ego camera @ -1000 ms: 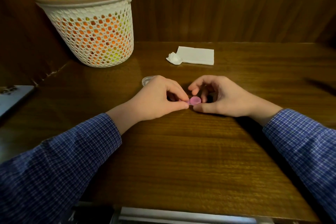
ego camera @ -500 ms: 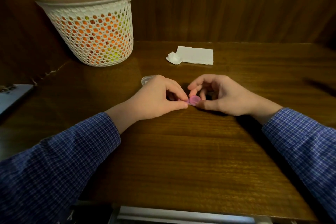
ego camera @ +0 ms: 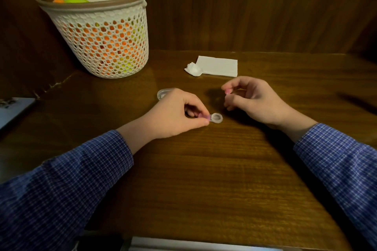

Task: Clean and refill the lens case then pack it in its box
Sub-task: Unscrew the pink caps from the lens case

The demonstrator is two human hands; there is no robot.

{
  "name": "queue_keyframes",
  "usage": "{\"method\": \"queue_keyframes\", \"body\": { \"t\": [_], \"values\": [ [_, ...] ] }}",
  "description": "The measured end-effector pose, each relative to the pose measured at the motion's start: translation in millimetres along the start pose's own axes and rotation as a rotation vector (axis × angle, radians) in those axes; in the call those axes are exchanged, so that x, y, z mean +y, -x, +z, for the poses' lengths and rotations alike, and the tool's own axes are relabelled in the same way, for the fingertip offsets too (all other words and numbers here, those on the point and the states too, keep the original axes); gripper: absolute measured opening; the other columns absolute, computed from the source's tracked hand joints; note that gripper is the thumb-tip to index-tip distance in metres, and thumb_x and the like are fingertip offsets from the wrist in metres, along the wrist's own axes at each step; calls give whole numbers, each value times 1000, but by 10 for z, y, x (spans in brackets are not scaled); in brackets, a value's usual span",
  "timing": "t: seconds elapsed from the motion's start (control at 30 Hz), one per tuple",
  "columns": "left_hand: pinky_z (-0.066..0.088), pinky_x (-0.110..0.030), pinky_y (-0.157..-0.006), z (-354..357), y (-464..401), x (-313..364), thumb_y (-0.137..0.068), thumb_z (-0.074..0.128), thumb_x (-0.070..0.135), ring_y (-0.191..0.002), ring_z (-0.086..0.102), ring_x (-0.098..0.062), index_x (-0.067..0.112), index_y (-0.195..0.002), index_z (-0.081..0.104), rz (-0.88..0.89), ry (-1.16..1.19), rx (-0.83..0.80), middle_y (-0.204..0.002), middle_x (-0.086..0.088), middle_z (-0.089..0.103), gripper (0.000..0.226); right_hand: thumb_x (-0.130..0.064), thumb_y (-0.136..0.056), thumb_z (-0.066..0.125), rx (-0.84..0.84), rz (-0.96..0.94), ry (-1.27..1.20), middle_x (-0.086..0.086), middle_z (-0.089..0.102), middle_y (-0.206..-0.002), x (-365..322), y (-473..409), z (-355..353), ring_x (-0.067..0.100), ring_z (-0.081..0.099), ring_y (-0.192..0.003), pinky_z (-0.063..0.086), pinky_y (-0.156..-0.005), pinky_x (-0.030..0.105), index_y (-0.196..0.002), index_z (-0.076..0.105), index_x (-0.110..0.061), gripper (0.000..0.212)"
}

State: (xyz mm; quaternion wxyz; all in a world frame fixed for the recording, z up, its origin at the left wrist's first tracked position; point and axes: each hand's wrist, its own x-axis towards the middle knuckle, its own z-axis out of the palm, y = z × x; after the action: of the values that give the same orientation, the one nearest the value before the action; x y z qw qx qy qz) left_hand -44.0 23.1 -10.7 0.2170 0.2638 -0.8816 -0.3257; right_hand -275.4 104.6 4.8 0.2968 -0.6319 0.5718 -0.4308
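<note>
Wooden table [ego camera: 204, 179]: mesh basket [ego camera: 102, 43] at far left corner, folded tissue [ego camera: 219, 65] near the far edge. Mid-table, left hand [ego camera: 173, 117] pinches the lens case [ego camera: 215, 118], steadying it flat, one well uncapped. Right hand [ego camera: 255, 101], just beyond, pinches the pink cap [ego camera: 226, 91] in curled fingertips. Step looks like opening for cleaning. Next likely: park cap, unscrew the other; tissue within reach.

Person's wearing a long-sleeved shirt, blue w/ fine white check. Left sleeve [ego camera: 61, 179] and right sleeve [ego camera: 342, 161] are both reaching to the wrists. Left hand [ego camera: 173, 116] and right hand [ego camera: 255, 100] are showing bare, no gloves.
</note>
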Motion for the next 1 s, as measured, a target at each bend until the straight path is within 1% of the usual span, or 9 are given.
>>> {"method": "queue_keyframes", "body": {
  "t": [0.1, 0.3, 0.43, 0.57, 0.63, 0.7, 0.77, 0.83, 1.0],
  "values": [
    [62, -36, -81, -3, 4, -3, -84, 85, 26, -91, 70, -6, 29, -100, 82, -3, 3, 0, -98, 14, 77, 16, -6, -91, 75, 77, -11, 91, 9, 73, -106, 43, 4, 7, 16, 75, -93, 60, -85, 21, -107, 68, -7, 18],
    [61, -27, -81, -1, 9, -7, -84, 84, 27, -92, 70, -2, 30, -103, 80, 4, -5, -3, -95, 16, 76, 20, -25, -85, 82, 40, 33, 311, -12, 74, -100, 96, -16, 16, 1, 68, -100, 56, -100, 37, -94, 73, -26, 12],
    [60, -20, -78, -1, 9, -6, -84, 85, 27, -91, 69, -3, 29, -106, 80, 11, 0, 5, -95, 16, 76, 22, -24, -84, 83, 29, 27, 263, -10, 77, -96, 93, -11, 35, -2, 70, -96, 55, -102, 36, -104, 67, -28, 27],
    [61, -23, -79, 0, 7, -3, -84, 85, 27, -91, 70, -4, 28, -109, 79, 6, 6, 9, -96, 15, 76, 26, -25, -82, 84, 23, 50, 247, -15, 78, -96, 104, -13, 31, -3, 70, -98, 51, -108, 42, -111, 65, -30, 35],
    [61, -25, -80, -1, 8, 1, -84, 85, 26, -91, 70, -4, 28, -109, 79, 5, 6, 9, -96, 15, 76, 26, -28, -82, 85, 27, 66, 248, -14, 77, -97, 110, -20, 27, -1, 70, -99, 52, -107, 43, -111, 64, -32, 36],
    [61, -25, -81, -3, 11, 10, -84, 85, 26, -91, 70, -3, 29, -108, 79, 0, 4, 4, -96, 15, 76, 25, -32, -81, 85, 50, 78, 257, -12, 74, -101, 110, -23, 26, 4, 69, -100, 57, -100, 41, -112, 63, -33, 38],
    [61, -25, -81, -3, 16, 19, -84, 85, 26, -91, 69, -1, 30, -107, 79, -6, 2, 1, -96, 16, 76, 24, -34, -80, 87, 100, 56, 276, -14, 70, -105, 91, -12, 16, 6, 68, -98, 61, -88, 35, -114, 62, -33, 42],
    [61, -25, -82, -1, 23, 29, -84, 85, 26, -91, 70, -2, 30, -106, 79, -7, -2, 2, -96, 16, 76, 24, -34, -79, 87, 124, -18, 288, -15, 66, -104, 45, 15, -3, 3, 65, -95, 58, -78, 25, -114, 62, -33, 44],
    [61, -26, -84, -3, 33, 49, -82, 86, 25, -93, 69, -2, 28, -114, 75, -8, 8, 19, -101, 15, 74, 34, -38, -72, 85, -93, -136, 314, -10, 65, -102, -83, 139, 52, 6, 64, -96, 55, -81, 20, -106, 61, -29, 42]
  ]
}}
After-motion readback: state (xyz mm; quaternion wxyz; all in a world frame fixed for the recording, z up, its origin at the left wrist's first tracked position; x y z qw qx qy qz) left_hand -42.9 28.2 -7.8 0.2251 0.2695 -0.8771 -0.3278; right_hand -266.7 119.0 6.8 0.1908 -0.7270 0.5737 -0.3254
